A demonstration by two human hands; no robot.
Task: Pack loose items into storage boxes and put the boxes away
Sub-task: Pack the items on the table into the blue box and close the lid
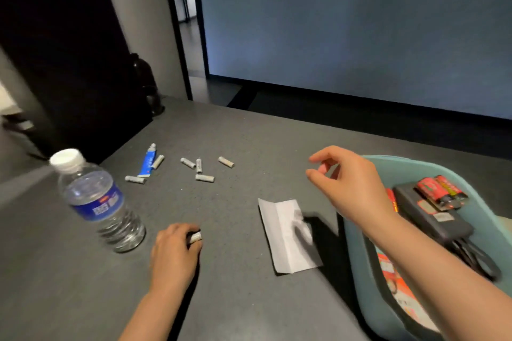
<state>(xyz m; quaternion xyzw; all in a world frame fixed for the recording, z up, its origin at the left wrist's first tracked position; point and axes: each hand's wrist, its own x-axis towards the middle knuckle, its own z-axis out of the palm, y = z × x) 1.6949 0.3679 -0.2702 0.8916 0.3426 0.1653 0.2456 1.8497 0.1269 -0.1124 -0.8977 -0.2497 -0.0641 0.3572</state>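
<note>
Left hand grasps one battery | right hand released, empty | gather six batteries at 11 o'clock, drop into teal box

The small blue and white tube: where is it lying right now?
In the head view, the small blue and white tube lies on the grey table's far left part, beyond the clear plastic water bottle, with one grey battery against its right side.
</note>
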